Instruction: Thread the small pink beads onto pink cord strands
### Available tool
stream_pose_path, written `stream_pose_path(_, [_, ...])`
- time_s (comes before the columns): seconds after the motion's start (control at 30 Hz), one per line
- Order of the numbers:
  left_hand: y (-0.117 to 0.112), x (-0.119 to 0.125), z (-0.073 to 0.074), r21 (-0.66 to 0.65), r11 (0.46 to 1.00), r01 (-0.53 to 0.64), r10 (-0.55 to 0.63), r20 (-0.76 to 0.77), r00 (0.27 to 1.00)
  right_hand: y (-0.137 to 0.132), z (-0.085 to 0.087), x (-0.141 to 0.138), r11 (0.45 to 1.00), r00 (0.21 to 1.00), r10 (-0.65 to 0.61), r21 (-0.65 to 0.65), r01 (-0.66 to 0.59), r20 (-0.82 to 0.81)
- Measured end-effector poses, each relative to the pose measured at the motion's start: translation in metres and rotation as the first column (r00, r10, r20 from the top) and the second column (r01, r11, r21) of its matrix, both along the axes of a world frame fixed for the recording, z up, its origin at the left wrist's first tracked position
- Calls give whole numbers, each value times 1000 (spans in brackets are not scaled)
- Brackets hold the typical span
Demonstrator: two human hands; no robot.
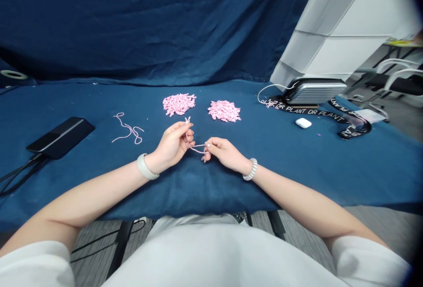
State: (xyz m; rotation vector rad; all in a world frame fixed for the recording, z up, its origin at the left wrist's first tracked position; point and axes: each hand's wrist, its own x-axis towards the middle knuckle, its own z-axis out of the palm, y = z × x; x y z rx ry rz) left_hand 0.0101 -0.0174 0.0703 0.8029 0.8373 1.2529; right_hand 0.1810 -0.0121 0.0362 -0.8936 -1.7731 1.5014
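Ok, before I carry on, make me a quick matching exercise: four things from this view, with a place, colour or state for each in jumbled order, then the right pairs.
Things:
1. held string
2. loose string
3. small case
4. strap

Places, colours, states:
A. white, with rounded ends
B. lies on the blue cloth, to the left of the left hand
C. black with white letters
D. runs between the left hand and the right hand

Right pairs: 1-D, 2-B, 3-A, 4-C
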Motion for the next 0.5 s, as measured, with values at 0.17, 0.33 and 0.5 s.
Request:
stream_pose_path(0.17, [2, 0, -1, -10, 1000, -5, 5, -10, 1000, 6, 2, 7, 998, 998, -62, -28, 62, 31])
stream_pose_path(0.33, [1, 1, -6, -57, 998, 30, -31, -30, 999, 12, 7, 17, 1000, 995, -3, 27, 1, 103])
stream_pose_path(0.5, [0, 2, -15, -100, 992, 76, -82, -63, 995, 14, 8, 21, 996, 992, -58, 71, 50, 112])
